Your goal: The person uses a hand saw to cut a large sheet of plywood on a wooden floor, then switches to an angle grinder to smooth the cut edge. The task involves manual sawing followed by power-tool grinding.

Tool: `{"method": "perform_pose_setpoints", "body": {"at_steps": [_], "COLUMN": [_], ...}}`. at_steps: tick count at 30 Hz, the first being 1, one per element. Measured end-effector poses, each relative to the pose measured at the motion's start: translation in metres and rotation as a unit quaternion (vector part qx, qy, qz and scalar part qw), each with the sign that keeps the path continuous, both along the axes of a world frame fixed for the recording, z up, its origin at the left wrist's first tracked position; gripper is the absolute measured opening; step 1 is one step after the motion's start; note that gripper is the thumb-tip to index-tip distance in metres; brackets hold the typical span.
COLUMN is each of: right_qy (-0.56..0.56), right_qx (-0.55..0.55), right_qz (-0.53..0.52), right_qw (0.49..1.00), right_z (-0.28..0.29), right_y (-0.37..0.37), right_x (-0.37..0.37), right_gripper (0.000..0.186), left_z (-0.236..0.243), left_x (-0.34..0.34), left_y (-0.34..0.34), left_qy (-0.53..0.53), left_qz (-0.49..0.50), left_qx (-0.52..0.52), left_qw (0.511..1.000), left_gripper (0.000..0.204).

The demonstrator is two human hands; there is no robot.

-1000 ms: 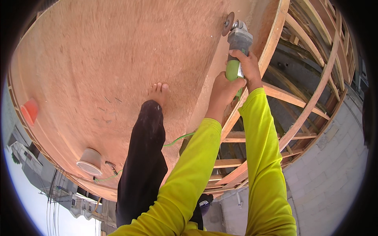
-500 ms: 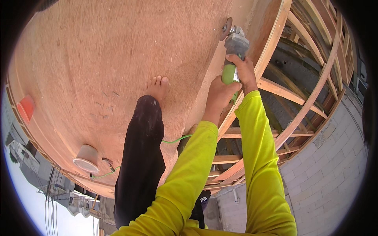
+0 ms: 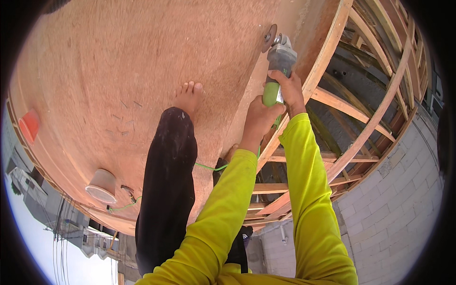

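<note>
Both of my hands grip a green and grey angle grinder (image 3: 282, 58). My left hand (image 3: 260, 118) is wrapped round the rear of its green body. Further forward, my right hand (image 3: 289, 90) closes round it just behind the grey head. The brown disc (image 3: 269, 38) sits at the front left, over or against the plywood sheet (image 3: 128, 61); whether it touches the wood I cannot tell. A green cord (image 3: 209, 167) runs over the plywood behind my left arm.
Open timber framing (image 3: 351, 109) borders the plywood on the right, with a grey block wall (image 3: 389, 199) beyond. My bare foot (image 3: 188, 97) stands on the sheet near several loose nails (image 3: 124, 133). At left are a whitish bucket (image 3: 101, 185), a hammer-like tool (image 3: 128, 192) and an orange container (image 3: 29, 125).
The grinder and both hands have shifted slightly left in the view, the disc a little lower. Still gripped by both hands, the tool keeps much the same tilt.
</note>
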State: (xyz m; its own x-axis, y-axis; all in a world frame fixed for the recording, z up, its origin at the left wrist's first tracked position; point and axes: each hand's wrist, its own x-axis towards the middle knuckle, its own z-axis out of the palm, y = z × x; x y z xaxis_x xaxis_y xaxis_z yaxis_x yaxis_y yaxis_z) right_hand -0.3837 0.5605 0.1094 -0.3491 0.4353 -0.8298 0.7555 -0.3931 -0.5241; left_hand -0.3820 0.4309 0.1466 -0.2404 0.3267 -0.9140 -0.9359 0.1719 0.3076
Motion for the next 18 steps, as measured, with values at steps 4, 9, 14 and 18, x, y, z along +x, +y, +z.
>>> {"method": "perform_pose_setpoints", "body": {"at_steps": [4,9,14,18], "right_qy": [-0.004,-0.007,-0.015,-0.013], "right_qx": [-0.008,-0.008,-0.01,-0.014], "right_qz": [-0.002,-0.006,-0.008,-0.015], "right_qw": [1.0,1.0,1.0,1.0], "right_z": [0.0,0.006,0.004,0.0], "right_y": [-0.003,-0.017,-0.028,-0.036], "right_x": [0.007,0.014,0.029,0.039], "right_gripper": [0.043,0.044,0.045,0.047], "left_z": [0.004,0.002,0.006,0.005], "left_x": [0.006,0.018,0.029,0.038], "left_y": [-0.004,-0.016,-0.027,-0.034], "left_qy": [-0.002,-0.01,-0.019,-0.009], "left_qz": [0.01,0.004,0.004,0.026], "left_qx": [0.004,-0.004,-0.002,0.009], "left_qw": [1.0,1.0,1.0,1.0], "left_gripper": [0.042,0.043,0.044,0.043]}}
